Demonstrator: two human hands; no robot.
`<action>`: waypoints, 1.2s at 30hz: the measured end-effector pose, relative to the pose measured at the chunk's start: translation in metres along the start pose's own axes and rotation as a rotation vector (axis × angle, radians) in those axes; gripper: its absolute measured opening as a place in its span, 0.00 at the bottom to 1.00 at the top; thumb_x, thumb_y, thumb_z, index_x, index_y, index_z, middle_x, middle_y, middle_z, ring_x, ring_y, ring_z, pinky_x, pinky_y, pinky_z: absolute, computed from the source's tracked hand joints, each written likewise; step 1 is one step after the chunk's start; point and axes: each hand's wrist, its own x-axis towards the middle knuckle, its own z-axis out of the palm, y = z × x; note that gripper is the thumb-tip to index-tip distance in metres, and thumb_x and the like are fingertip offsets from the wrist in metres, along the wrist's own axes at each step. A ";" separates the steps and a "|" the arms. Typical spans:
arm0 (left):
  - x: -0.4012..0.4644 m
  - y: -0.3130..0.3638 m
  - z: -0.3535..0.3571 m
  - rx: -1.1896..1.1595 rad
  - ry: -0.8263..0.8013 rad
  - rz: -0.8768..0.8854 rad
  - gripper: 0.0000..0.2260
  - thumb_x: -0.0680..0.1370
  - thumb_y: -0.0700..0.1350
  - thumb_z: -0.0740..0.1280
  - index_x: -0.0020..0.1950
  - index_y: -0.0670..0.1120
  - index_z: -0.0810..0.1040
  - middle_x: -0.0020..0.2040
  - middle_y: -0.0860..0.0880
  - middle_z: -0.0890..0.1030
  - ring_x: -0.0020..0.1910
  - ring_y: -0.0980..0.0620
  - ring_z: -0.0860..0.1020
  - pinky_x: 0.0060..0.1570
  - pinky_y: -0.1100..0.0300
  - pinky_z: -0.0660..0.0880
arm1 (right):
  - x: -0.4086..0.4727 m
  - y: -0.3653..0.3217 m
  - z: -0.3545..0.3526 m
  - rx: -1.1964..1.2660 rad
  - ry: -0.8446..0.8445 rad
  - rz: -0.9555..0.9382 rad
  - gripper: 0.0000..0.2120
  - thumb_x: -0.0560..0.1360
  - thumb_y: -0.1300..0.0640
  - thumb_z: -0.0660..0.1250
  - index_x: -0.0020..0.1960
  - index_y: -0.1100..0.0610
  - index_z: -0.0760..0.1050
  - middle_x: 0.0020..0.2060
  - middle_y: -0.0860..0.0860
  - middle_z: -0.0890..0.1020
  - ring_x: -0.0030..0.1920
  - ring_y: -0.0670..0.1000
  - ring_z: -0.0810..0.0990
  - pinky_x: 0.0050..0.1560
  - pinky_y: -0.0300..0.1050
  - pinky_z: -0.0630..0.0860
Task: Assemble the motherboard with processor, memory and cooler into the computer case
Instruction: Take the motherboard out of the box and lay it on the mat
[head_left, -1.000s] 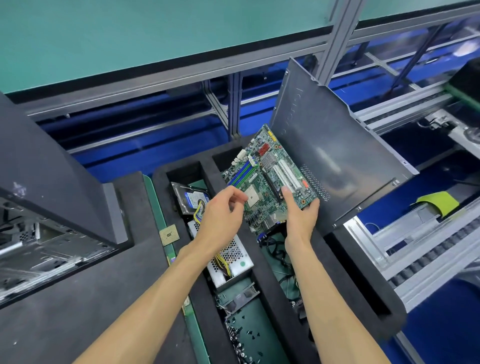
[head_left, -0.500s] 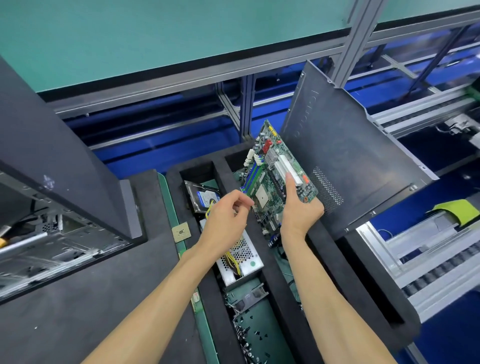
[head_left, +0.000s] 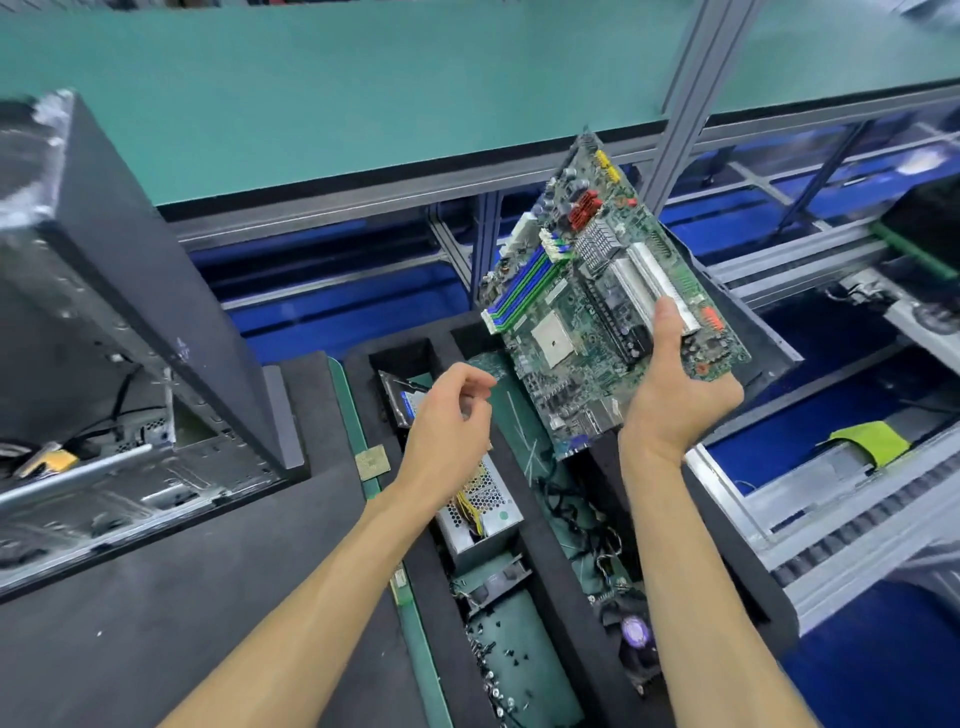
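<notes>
Green shelving backs the bench. Computer case lies open at left, still empty of the motherboard, which my right hand grips aloft, socket bare. Left hand hangs loosely curled, holding nothing. Processor waits.

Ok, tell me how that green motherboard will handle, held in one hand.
The green motherboard probably stays stiff: it spans flat from the right hand alone. Likely light, since one edge grip carries it tilted. Probably fragile: exposed sockets and slots cover its face.
</notes>
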 end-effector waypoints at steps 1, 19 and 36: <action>-0.003 0.004 -0.004 0.003 0.021 0.011 0.12 0.79 0.38 0.60 0.54 0.53 0.76 0.49 0.56 0.79 0.42 0.61 0.76 0.40 0.72 0.70 | 0.001 -0.011 -0.002 0.001 0.006 0.012 0.29 0.69 0.44 0.80 0.36 0.49 0.58 0.35 0.44 0.61 0.25 0.32 0.67 0.31 0.22 0.65; -0.072 0.016 -0.090 0.172 0.380 0.013 0.22 0.81 0.60 0.59 0.71 0.49 0.65 0.65 0.51 0.73 0.63 0.49 0.72 0.68 0.48 0.64 | -0.067 -0.082 -0.068 -0.234 -0.526 0.216 0.44 0.65 0.36 0.78 0.54 0.72 0.64 0.51 0.46 0.82 0.52 0.29 0.79 0.49 0.37 0.75; -0.201 -0.047 -0.160 0.208 0.592 -0.343 0.20 0.77 0.64 0.63 0.61 0.54 0.64 0.48 0.56 0.77 0.44 0.53 0.77 0.40 0.54 0.69 | -0.168 -0.049 -0.065 -0.354 -0.973 0.502 0.51 0.60 0.29 0.76 0.73 0.57 0.67 0.68 0.49 0.73 0.64 0.51 0.73 0.62 0.55 0.64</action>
